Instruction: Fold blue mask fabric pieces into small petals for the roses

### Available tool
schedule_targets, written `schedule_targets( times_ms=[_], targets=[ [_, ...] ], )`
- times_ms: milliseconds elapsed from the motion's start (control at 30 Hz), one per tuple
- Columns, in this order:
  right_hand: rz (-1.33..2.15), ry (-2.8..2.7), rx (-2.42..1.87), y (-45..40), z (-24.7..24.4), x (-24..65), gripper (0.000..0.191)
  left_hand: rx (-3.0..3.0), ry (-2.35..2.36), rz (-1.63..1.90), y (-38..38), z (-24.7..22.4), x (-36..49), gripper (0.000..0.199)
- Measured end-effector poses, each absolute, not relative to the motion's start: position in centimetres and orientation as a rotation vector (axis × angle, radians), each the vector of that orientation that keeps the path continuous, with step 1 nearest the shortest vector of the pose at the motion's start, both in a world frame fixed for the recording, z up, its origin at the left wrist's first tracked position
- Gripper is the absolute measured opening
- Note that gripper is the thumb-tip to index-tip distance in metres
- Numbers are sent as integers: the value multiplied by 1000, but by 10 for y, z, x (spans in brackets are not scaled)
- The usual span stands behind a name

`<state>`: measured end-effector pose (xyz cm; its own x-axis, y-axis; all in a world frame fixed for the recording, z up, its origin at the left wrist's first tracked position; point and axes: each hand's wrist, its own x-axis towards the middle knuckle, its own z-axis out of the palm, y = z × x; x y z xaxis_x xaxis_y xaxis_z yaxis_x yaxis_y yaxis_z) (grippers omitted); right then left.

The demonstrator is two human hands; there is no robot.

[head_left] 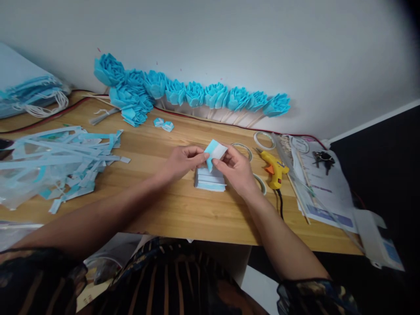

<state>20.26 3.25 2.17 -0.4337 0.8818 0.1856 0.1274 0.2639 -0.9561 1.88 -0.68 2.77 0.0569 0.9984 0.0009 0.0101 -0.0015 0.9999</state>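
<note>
Between my two hands is a small folded piece of blue and white sheet [216, 150], one corner pointing down. My left hand [185, 162] pinches its left edge with thumb and fingers. On the opposite side, my right hand [238, 168] grips the piece, thumb in front and fingers curled behind. Just below lies a stack of cut white and pale blue pieces [210, 181] on the wooden table [170, 201]; its upper part is partly hidden by the held piece and my hands.
Blue flowers on sticks [195, 94] lean along the wall. Cut strips [75, 153] lie heaped at left, near stacked blue face masks [33, 96]. A blue-white bow-shaped piece [163, 124] sits behind my left hand. Right are tape rolls [264, 140], a yellow glue gun [274, 168] and keys [324, 159].
</note>
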Motion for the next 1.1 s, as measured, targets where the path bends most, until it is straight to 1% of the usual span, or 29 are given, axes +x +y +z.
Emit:
schedule_targets(
  times_ms=[167,267,400,633,767,933,1033,1100],
  targets=[
    [1037,-1793,-945,29,24,202,43,1272,1176,1118,-5,24,18,25],
    [991,-1774,-941,27,26,202,42,1288,1166,1108,-6,24,18,23],
    [1046,-1747,-915,28,30,204,38,1254,1169,1139,-7,24,18,23],
    [1166,-1831,-924,31,26,206,42,1258,1134,1131,-7,28,18,20],
    [1250,-1766,-926,31,21,204,44,1188,1111,1197,-7,28,18,27],
    [1270,-1764,-920,29,25,203,40,1206,1136,1201,-7,25,18,36],
    [1234,-1747,-925,30,28,203,36,1232,1177,1180,-7,26,18,34],
    [1169,-1702,-925,31,27,204,28,1250,1199,1160,-7,27,18,31]
  ],
)
